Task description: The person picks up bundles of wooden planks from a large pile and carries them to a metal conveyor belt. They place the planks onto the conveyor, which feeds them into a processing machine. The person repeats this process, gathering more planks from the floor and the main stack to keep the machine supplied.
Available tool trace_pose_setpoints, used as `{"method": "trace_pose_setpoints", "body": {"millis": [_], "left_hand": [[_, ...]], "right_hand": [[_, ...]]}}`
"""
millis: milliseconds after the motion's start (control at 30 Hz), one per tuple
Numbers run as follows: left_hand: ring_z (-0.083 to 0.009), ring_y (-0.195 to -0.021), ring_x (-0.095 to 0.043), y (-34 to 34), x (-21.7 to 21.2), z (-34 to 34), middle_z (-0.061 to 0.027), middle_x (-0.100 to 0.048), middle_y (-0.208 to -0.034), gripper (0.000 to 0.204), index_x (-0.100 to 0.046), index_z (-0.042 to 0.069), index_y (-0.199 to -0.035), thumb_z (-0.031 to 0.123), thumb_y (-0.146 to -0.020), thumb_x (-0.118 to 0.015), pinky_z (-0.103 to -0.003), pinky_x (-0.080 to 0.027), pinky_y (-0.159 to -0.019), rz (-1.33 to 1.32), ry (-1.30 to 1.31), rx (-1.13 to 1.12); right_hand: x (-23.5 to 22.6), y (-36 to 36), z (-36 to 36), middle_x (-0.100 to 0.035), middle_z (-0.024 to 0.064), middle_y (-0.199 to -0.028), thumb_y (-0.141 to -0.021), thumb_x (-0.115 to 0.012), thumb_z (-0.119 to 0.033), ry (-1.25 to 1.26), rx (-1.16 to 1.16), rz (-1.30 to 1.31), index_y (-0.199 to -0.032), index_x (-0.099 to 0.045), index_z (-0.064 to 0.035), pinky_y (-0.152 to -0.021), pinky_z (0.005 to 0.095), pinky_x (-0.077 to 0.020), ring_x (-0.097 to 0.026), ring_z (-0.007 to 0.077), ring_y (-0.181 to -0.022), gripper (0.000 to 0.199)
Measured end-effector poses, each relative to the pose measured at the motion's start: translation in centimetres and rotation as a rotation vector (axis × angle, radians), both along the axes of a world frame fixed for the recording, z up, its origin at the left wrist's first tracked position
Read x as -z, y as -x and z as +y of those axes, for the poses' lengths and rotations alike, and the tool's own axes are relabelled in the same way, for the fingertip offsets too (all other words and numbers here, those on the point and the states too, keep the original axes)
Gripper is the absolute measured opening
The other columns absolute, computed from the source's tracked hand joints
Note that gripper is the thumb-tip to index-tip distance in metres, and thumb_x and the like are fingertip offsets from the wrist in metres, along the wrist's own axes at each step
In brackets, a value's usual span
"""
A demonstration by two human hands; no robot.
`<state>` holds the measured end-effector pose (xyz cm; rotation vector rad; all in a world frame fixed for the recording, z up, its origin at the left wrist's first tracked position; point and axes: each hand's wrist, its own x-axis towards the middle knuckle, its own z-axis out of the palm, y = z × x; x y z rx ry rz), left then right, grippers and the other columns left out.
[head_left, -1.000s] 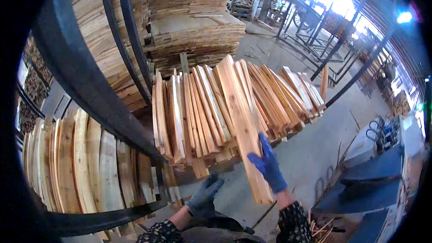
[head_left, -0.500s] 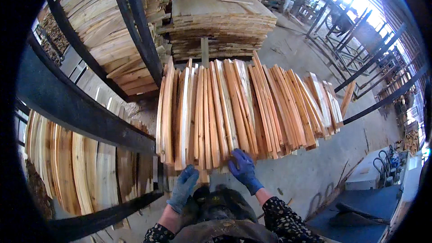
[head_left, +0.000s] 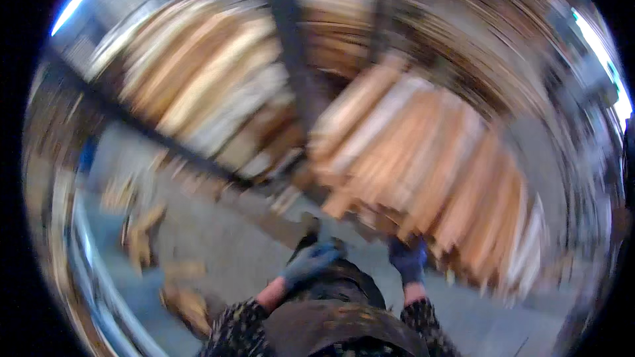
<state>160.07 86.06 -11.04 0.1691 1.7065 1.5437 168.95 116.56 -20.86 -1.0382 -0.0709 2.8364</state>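
A row of reddish wooden boards (head_left: pixel 423 152) stretches across the right of the head view, their near ends toward me. Close to those ends is my right hand (head_left: pixel 408 259) in a blue-purple glove; its fingers are smeared, so whether it touches a board is unclear. My left hand (head_left: pixel 311 263), in a grey-blue glove, hangs in front of my body, apart from the boards. Motion blur hides its finger positions, and I see nothing held in it.
Paler boards (head_left: pixel 205 73) lean in a stack to the left, behind a dark metal frame post (head_left: pixel 284 33). Wood scraps (head_left: pixel 185 304) lie on and near a bluish surface at the lower left. Large timber piles (head_left: pixel 469 39) blur at the back right.
My view has swung to the left, so the reddish boards now sit farther right and tilted. My left hand has drawn away from the board ends; the right remains close to them.
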Motion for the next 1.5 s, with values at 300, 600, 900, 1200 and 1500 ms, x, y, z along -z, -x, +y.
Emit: {"method": "trace_pose_setpoints", "body": {"millis": [300, 600, 900, 1200, 1500], "left_hand": [[-0.031, -0.122, -0.05, -7.4, -3.3, -3.9, -0.0205, -0.053, -0.131, 0.074, -0.046, -0.002, -0.132, 0.055, -0.086, -0.059, -0.038, -0.038, -0.102, -0.018, 0.149, -0.339], [-0.0238, -0.109, -0.057, -10.8, 3.9, -10.3, -0.0183, -0.061, -0.118, 0.063, -0.055, -0.002, -0.12, 0.052, -0.086, -0.06, -0.035, -0.046, -0.088, -0.134, -0.012, -0.955], [-0.0195, -0.071, -0.06, -15.7, 9.1, -22.7, -0.0133, -0.065, -0.08, 0.051, -0.065, 0.001, -0.09, 0.052, -0.084, -0.063, -0.036, -0.048, -0.069, -0.215, 0.26, -1.136], [-0.017, -0.079, -0.054, -15.4, 8.1, -31.1, -0.0064, -0.062, -0.085, 0.048, -0.062, 0.004, -0.098, 0.051, -0.088, -0.059, -0.035, -0.045, -0.071, -0.282, -0.031, -1.431], [-0.018, -0.089, -0.057, -16.0, 19.1, -40.8, -0.007, -0.063, -0.097, 0.05, -0.061, 0.006, -0.113, 0.05, -0.089, -0.056, -0.033, -0.046, -0.078, -0.403, 0.282, -1.287]], "right_hand": [[-0.6, 2.1, 5.4, -0.059, 0.0108, -0.112, -0.089, -0.054, -0.026, -0.639, -0.34, -0.432, -0.114, -0.056, -0.0041, -0.087, 0.0371, -0.0454, -0.054, 0.0232, -0.103, 0.033], [0.6, 6.4, -4.0, -0.058, 0.0079, -0.102, -0.091, -0.053, -0.027, -0.995, -0.917, -0.343, -0.11, -0.057, -0.0084, -0.079, 0.0357, -0.0449, -0.054, 0.0205, -0.094, 0.027], [3.9, 6.4, -14.0, -0.057, 0.005, -0.092, -0.093, -0.052, -0.029, -1.103, -1.456, -0.208, -0.106, -0.058, -0.0126, -0.071, 0.0344, -0.0445, -0.053, 0.0177, -0.086, 0.022], [10.0, 17.8, -29.6, -0.057, 0.0019, -0.085, -0.094, -0.053, -0.028, -0.755, -1.834, 0.259, -0.105, -0.058, -0.0162, -0.063, 0.0322, -0.0447, -0.053, 0.0143, -0.077, 0.017], [11.3, 25.3, -60.3, -0.062, 0.0057, -0.098, -0.086, -0.066, -0.025, -1.225, -1.906, 0.414, -0.125, -0.051, -0.0032, -0.064, 0.0296, -0.0495, -0.06, 0.0151, -0.08, 0.047]]}}
